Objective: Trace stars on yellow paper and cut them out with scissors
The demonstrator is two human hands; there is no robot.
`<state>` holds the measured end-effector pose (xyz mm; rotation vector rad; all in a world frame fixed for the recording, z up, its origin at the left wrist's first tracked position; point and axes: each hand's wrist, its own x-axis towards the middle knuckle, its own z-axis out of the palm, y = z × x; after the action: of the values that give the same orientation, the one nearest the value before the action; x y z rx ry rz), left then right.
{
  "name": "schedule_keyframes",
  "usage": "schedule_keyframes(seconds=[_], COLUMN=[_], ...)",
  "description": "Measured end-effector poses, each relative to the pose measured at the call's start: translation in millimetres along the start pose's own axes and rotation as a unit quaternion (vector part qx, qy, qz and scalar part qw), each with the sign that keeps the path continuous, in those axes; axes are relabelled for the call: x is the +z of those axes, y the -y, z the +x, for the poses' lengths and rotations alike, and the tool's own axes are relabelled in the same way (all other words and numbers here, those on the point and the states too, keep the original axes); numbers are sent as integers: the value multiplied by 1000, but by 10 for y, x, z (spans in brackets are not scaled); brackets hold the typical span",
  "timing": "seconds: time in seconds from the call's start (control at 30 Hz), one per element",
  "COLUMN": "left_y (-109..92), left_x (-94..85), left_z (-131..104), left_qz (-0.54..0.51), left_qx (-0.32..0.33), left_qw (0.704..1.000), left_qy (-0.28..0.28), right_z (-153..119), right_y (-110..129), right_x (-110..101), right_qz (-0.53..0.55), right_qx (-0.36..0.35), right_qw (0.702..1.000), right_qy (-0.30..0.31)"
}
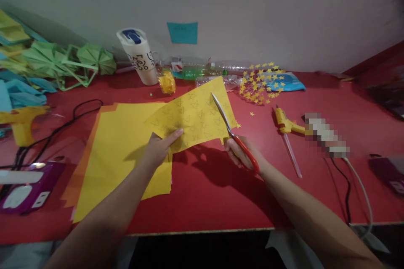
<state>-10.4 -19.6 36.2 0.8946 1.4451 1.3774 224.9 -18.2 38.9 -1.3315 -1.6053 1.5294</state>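
Observation:
My left hand [162, 147] pinches the lower left part of a yellow sheet [195, 115] with star outlines drawn on it, its thumb on top. My right hand [238, 151] is closed round the red handles of the scissors [244, 151]. Their blades point up and to the left over the right part of the sheet; whether paper lies between them I cannot tell. A small cut star [251, 114] lies on the red table right of the sheet. Under my left hand and forearm is a stack of yellow paper [126, 147].
Behind stand a white tumbler [142, 59] and plastic bottles [194, 72], with many yellow stars [260, 84] at right. Glue guns lie right [285, 124] and left [23, 124], with cables. Folded paper shapes [50, 61] fill the back left.

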Motion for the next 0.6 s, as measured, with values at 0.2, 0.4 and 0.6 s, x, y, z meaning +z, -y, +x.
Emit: schedule_keyframes(seconds=[0.2,0.4,0.6], left_y=[-11,-10,69], left_x=[-9,8,27], left_z=[-7,-19,-50], left_qz=[13,-10,0], left_qx=[-22,-16,-50], left_qw=[1000,1000,998], left_qy=[9,21,35], right_z=[2,-1,5], right_y=[23,21,-15], right_x=[15,35,26], right_qz=[-13,-10,8], right_qx=[9,9,-21], right_qw=[1000,1000,1000], right_qy=[-12,-12,15])
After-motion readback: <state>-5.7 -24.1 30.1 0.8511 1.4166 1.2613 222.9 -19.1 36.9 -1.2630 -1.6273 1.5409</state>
